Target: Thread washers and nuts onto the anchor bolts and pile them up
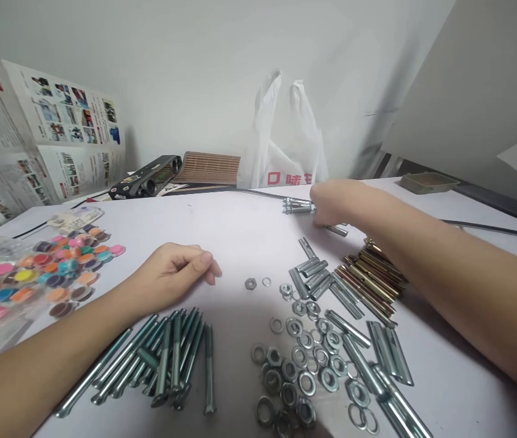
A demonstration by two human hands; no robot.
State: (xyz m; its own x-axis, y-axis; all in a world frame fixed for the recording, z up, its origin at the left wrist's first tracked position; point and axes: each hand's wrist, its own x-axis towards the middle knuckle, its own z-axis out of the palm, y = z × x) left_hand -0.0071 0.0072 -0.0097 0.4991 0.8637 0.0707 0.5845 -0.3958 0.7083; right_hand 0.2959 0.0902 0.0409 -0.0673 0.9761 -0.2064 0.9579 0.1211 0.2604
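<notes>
My left hand (179, 274) rests on the white table with its fingers curled in and the thumb against them; nothing shows in it. Just below it lies a pile of long steel bolts (171, 353) with flared ends. My right hand (334, 204) is at the back of the table, beside a small bundle of assembled anchor bolts (297, 205). Its fingers are hidden behind the hand, so any hold is unclear. A silver metal piece (337, 230) shows under that hand. A single nut (250, 284) and a thin washer (266, 281) lie between the hands.
Nuts and washers (306, 356) spread over the front middle. Silver sleeves (317, 277) and brass-coloured sleeves (372, 274) lie under my right arm. Colourful paint pots (58, 264) sit at left. Behind are a white plastic bag (286, 146), a black device (146, 176) and standing printed sheets (67, 128).
</notes>
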